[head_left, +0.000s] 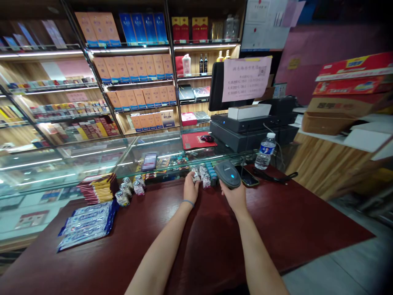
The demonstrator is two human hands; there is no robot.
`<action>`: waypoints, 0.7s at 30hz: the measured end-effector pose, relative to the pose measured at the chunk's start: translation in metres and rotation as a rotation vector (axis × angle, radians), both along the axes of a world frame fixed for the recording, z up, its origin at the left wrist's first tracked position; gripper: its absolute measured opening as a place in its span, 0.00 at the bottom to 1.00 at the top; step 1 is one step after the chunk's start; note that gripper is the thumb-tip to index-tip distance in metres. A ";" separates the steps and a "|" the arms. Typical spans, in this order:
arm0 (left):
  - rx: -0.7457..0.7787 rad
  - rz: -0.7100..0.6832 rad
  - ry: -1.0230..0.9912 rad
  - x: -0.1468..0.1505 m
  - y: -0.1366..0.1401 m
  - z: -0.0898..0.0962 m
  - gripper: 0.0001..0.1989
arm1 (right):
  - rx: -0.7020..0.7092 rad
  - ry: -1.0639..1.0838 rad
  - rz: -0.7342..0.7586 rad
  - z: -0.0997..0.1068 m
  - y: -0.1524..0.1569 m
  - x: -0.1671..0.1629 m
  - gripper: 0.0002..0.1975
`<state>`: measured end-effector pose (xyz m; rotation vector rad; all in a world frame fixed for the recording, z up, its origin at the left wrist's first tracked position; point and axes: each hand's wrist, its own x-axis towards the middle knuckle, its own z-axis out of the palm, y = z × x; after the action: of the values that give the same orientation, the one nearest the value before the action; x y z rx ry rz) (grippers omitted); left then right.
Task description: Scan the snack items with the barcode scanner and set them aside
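My right hand (236, 197) is closed around the handle of a dark grey barcode scanner (227, 173) with a lit blue light, held above the table. My left hand (190, 189) has its fingers wrapped on a small clear jar (195, 176) at the left end of a cluster. Beside it stand several more small jars (206, 181) with silvery lids, one with pink contents. A row of small teal packs (211, 171) lies between these jars and the scanner. Further left is another group of small jars (126, 188).
Blue-and-white long packets (87, 225) and a stack of red-and-gold packs (96, 187) lie at the left. A phone (248, 177), a water bottle (265, 151) and a black cable (278, 176) are at the right. Behind are a glass counter (123, 157) and a monitor (217, 88).
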<state>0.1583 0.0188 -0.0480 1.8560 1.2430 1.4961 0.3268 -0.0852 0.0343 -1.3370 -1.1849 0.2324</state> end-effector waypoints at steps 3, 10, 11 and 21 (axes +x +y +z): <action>-0.032 0.000 -0.050 -0.006 -0.004 0.002 0.20 | 0.004 -0.015 -0.008 0.000 0.000 -0.002 0.22; -0.057 0.007 -0.264 -0.070 -0.029 0.022 0.23 | -0.020 -0.079 0.011 0.000 -0.002 -0.007 0.23; -0.062 0.005 -0.271 -0.085 -0.034 0.025 0.24 | -0.026 -0.086 0.025 0.000 -0.002 -0.009 0.23; -0.435 -0.198 -0.634 -0.221 -0.083 0.039 0.30 | -0.150 -0.154 0.303 -0.011 -0.007 -0.057 0.24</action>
<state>-0.0629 -0.0637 -0.0086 1.0659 0.9416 1.4035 0.2700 -0.0923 0.0238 -1.3183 -1.5259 0.4501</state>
